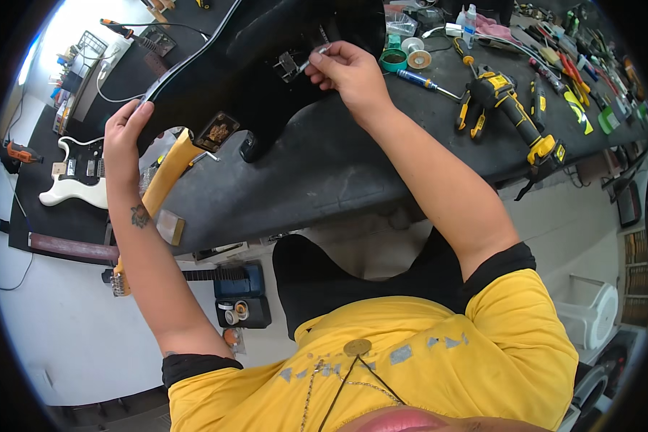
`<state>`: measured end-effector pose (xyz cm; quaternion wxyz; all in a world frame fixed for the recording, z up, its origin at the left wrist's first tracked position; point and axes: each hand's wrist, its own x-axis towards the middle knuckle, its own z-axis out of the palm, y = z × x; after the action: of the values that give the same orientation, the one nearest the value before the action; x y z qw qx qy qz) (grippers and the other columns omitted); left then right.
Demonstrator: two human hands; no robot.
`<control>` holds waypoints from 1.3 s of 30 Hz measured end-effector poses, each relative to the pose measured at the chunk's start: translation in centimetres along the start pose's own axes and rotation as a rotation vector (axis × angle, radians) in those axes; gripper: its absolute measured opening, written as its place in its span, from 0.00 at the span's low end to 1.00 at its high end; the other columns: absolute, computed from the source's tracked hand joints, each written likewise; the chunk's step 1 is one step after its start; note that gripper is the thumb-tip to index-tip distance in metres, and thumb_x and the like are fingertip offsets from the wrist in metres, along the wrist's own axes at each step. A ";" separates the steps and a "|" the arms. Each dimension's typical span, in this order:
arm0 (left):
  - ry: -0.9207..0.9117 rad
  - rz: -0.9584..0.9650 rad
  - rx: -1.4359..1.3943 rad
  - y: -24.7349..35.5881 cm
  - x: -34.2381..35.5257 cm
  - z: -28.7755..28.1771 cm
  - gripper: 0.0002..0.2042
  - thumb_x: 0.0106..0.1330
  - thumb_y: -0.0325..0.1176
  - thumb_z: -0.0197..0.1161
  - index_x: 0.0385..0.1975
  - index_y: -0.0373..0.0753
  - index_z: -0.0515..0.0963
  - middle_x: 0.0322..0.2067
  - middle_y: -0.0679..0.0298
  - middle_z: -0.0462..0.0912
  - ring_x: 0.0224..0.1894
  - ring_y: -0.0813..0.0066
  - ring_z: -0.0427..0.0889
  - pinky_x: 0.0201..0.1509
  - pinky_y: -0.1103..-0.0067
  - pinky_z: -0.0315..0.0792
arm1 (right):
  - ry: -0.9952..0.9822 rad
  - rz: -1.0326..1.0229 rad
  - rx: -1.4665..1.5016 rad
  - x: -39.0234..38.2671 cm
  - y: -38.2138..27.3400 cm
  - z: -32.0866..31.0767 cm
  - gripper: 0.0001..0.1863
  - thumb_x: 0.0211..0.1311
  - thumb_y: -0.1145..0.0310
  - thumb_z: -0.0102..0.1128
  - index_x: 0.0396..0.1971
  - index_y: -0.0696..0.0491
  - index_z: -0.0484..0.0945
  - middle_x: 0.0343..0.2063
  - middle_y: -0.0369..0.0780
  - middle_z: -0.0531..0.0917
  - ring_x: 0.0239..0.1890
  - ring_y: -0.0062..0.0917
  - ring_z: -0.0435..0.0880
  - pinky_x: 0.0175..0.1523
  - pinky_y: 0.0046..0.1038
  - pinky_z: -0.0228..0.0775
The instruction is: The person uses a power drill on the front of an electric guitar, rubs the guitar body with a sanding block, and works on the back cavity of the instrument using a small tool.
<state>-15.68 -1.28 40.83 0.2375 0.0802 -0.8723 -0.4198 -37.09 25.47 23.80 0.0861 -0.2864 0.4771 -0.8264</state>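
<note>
A black electric guitar (230, 79) stands tilted on the dark workbench with its back toward me. Its pale wooden neck (168, 171) runs down to the lower left from a metal neck plate (216, 132). My left hand (126, 133) is closed round the edge of the body. My right hand (347, 75) pinches a thin silver metal piece (322, 50), its exact kind too small to tell. The piece is right beside an opening (288, 65) in the guitar's back, where metal parts show. The guitar's front is hidden.
A yellow and black cordless power tool (507, 104) lies on the bench at right, near a blue-handled screwdriver (417, 79) and solder spools (416, 56). Many hand tools crowd the far right. A white guitar body (79, 180) lies at left; a toolbox (241, 302) stands below the bench.
</note>
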 end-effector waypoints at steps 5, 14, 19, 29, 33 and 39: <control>0.016 -0.016 -0.005 -0.4 0.2 -0.1 0.14 0.73 0.42 0.64 0.41 0.34 0.83 0.31 0.65 0.84 0.31 0.79 0.82 0.40 0.81 0.74 | 0.190 0.077 0.243 0.3 -0.6 0.8 0.12 0.71 0.65 0.69 0.40 0.61 0.82 0.31 0.40 0.87 0.33 0.23 0.87 0.41 0.26 0.82; 0.119 -0.022 0.021 -1.5 0.9 -0.5 0.18 0.73 0.45 0.63 0.42 0.32 0.83 0.30 0.63 0.84 0.30 0.78 0.81 0.36 0.81 0.71 | 0.242 0.021 0.133 1.1 -0.2 1.4 0.15 0.74 0.65 0.66 0.48 0.64 0.84 0.34 0.40 0.88 0.35 0.23 0.87 0.44 0.27 0.83; 0.068 -0.014 0.041 -1.3 0.9 -0.8 0.20 0.72 0.46 0.63 0.44 0.31 0.83 0.31 0.62 0.85 0.30 0.77 0.81 0.36 0.81 0.70 | 0.234 0.016 0.131 1.0 -0.2 1.6 0.16 0.73 0.68 0.66 0.50 0.66 0.80 0.36 0.45 0.89 0.35 0.24 0.88 0.43 0.27 0.85; 0.053 -0.006 0.032 -0.8 0.8 -0.4 0.16 0.73 0.43 0.62 0.40 0.34 0.83 0.31 0.65 0.85 0.31 0.78 0.82 0.37 0.82 0.70 | 0.303 -0.094 0.130 1.5 0.9 1.7 0.16 0.69 0.74 0.67 0.48 0.70 0.75 0.32 0.50 0.89 0.28 0.29 0.91 0.34 0.26 0.86; 0.034 0.003 0.050 -1.0 0.8 -0.8 0.16 0.73 0.44 0.62 0.40 0.34 0.83 0.30 0.64 0.85 0.31 0.78 0.82 0.37 0.82 0.70 | 0.307 -0.110 0.124 1.9 1.2 1.8 0.15 0.68 0.75 0.67 0.47 0.69 0.75 0.32 0.50 0.89 0.29 0.29 0.91 0.34 0.27 0.87; 0.037 0.008 0.047 -0.8 0.7 -0.1 0.17 0.73 0.45 0.62 0.40 0.34 0.83 0.29 0.64 0.85 0.31 0.80 0.81 0.37 0.82 0.69 | 0.312 -0.123 0.085 2.3 1.2 1.3 0.14 0.68 0.76 0.67 0.46 0.68 0.75 0.31 0.50 0.88 0.28 0.30 0.91 0.34 0.27 0.87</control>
<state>-16.33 -2.07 40.55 0.2535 0.0900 -0.8777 -0.3965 -38.35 22.92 24.22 -0.0279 -0.1794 0.4310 -0.8839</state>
